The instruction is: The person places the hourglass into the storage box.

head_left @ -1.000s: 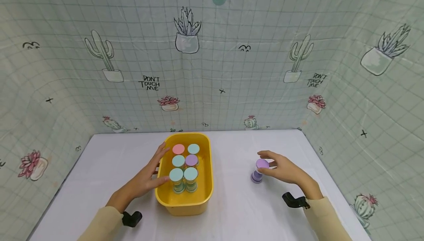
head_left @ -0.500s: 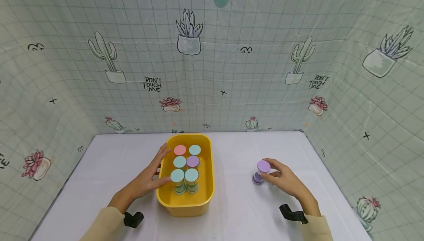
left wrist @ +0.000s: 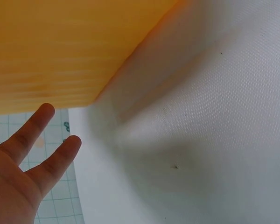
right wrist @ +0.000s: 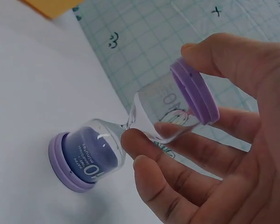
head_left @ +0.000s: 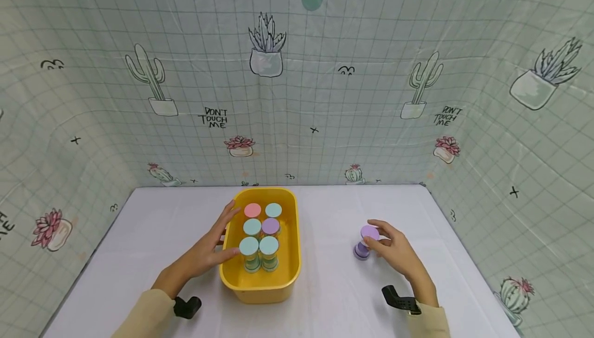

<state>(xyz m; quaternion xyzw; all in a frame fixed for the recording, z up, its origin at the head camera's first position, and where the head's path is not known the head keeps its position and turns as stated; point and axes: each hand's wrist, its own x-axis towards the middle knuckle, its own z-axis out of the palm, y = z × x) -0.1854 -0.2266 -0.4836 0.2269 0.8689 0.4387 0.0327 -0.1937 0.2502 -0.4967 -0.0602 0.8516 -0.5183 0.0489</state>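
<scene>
A purple-capped hourglass [head_left: 369, 232] stands on the white table to the right of the yellow bin [head_left: 290, 276]. My right hand [head_left: 396, 250] holds it by the upper part, thumb at the cap's edge and fingers round the glass. Up close in the right wrist view, the hourglass [right wrist: 91, 154] has purple sand in its lower bulb and "10 minutes" printed on it. At the bin's left side, my left hand [head_left: 209, 247] rests with fingers spread, its thumb over the rim. Straight fingers [left wrist: 60, 158] show beside the bin wall [left wrist: 60, 56] in the left wrist view.
Inside the bin several hourglasses stand upright in two columns: a pink-capped one [head_left: 252, 210], a purple-capped one [head_left: 270, 226] and light-blue-capped ones, such as the front right one [head_left: 269, 245]. A patterned cloth [head_left: 315, 95] rises behind and beside the table [head_left: 325, 296].
My right hand has closed its fingers on the purple hourglass, its wrist shifting left and down. My left hand keeps its place on the bin. The head view has shifted slightly.
</scene>
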